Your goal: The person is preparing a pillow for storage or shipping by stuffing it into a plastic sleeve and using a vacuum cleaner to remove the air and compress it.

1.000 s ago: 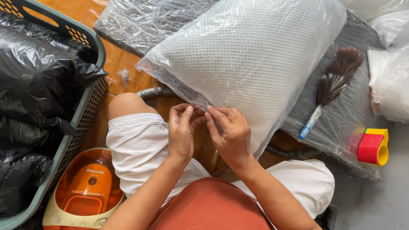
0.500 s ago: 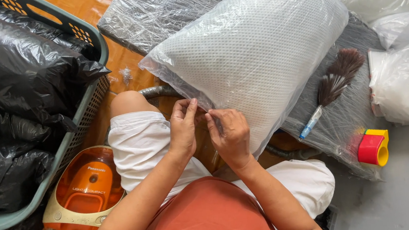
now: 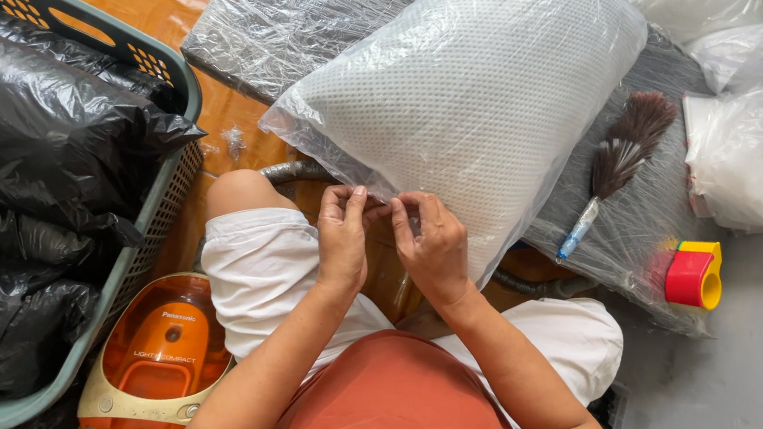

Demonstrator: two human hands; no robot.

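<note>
Orange-brown floor (image 3: pixel 195 18), carrying green laundry basket (image 3: pixel 169 184), orange vacuum cleaner (image 3: pixel 157 353), plastic-wrapped pillow (image 3: pixel 482 93), feather duster (image 3: pixel 615 169).

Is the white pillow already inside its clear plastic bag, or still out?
Inside: clear plastic bag wraps the white pillow; left hand and right hand pinch its near corner.

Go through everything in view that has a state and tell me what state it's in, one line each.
White pillow: sealed inside a clear plastic bag, lying on other wrapped bundles.
Left hand: fingers pinching the bag's lower edge.
Right hand: fingers pinching the same edge, close beside the left.
Green basket: stuffed with black plastic bags.
Orange vacuum cleaner: sitting on the floor, lid closed.
Feather duster: lying flat on wrapped plastic.
</note>
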